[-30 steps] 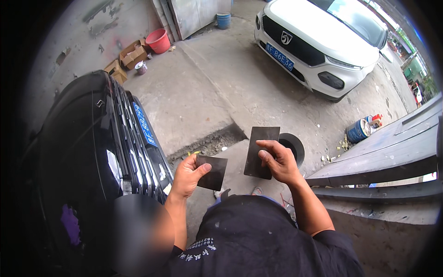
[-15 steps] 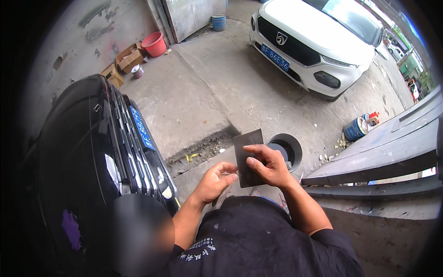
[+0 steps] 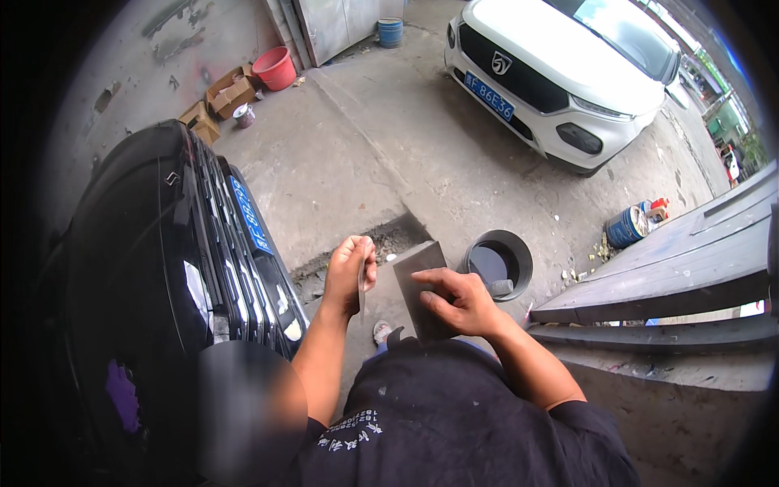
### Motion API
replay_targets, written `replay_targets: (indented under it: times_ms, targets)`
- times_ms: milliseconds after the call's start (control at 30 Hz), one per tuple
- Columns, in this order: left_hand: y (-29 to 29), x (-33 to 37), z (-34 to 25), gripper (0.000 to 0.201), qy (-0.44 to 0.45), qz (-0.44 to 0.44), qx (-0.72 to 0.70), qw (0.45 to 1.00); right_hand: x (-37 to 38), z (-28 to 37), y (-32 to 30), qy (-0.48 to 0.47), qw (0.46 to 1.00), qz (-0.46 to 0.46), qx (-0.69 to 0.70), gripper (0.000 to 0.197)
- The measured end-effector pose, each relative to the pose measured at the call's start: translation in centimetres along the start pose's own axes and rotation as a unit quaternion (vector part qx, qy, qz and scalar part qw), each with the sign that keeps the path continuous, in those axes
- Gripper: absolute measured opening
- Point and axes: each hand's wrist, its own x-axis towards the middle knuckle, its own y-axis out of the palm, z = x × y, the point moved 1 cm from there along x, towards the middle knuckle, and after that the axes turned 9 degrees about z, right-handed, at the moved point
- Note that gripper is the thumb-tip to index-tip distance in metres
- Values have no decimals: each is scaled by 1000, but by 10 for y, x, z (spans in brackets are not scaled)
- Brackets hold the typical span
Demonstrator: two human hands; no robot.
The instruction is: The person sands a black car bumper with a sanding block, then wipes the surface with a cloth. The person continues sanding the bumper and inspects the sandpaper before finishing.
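Note:
A dark grey rectangular sheet of sandpaper (image 3: 412,272) is in my right hand (image 3: 461,302), thumb and forefinger lying over its face. To its left, my left hand (image 3: 349,272) is closed around a thin grey piece (image 3: 362,292), seen almost edge-on, apparently sandpaper too. A gap separates the two hands. Just beyond my right hand stands a dark bucket (image 3: 526,264) of dark liquid, with a grey block (image 3: 501,287) at its near inner side.
A black car (image 3: 138,243) with a purple patch is close on my left. Ahead right stands a white car (image 3: 560,73). Grey boards (image 3: 665,276) run along the right, near a blue can (image 3: 626,227). A red tub (image 3: 274,69) and cardboard boxes (image 3: 230,93) line the far wall.
My left hand has risen and turned, moving away from the right hand and bringing its thin piece upright. The sheet in my right hand has shifted slightly left and down.

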Motion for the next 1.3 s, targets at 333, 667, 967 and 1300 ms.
replay_targets:
  times_ms: [333, 667, 967, 1300]
  targets:
    - [29, -26, 6, 27, -87, 93, 31, 991, 1, -9, 0, -20, 999, -28, -16, 32]
    - [46, -38, 25, 20, -44, 64, 120, 990, 8, -18, 3, -20, 993, -117, -16, 30]
    - [41, -53, 43, 15, -104, 137, 200, 965, 18, -23, -10, -60, 977, -204, -18, 27]
    - [39, -52, 16, 18, -54, 40, 39, 997, 6, -25, -14, -158, 975, -153, -15, 64]
